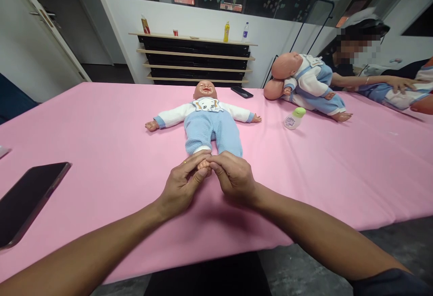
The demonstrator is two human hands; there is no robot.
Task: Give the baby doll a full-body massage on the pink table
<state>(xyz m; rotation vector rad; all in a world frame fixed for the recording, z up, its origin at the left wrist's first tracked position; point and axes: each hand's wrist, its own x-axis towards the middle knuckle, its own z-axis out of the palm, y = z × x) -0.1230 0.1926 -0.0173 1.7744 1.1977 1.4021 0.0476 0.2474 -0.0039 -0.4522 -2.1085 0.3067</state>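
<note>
A baby doll [214, 124] in blue trousers and a white-and-blue top lies on its back on the pink-covered table [128, 165]. Its head points away from me and its arms are spread wide. My left hand [184, 181] is closed around one of its feet [203, 165], thumb below and fingers on top. From the other side my right hand [235, 176] pinches the same foot near the toes. Bare toes show between my fingertips; the rest of the foot is covered. The doll's other foot is hidden behind my right hand.
A large phone [32, 201] lies at the left, a smaller phone [241, 92] by the doll's head. To the right stands a lotion bottle [295, 118] with a green cap. Beyond it two dolls [306, 79] are stacked, and a person's hand [402, 83] rests on another doll.
</note>
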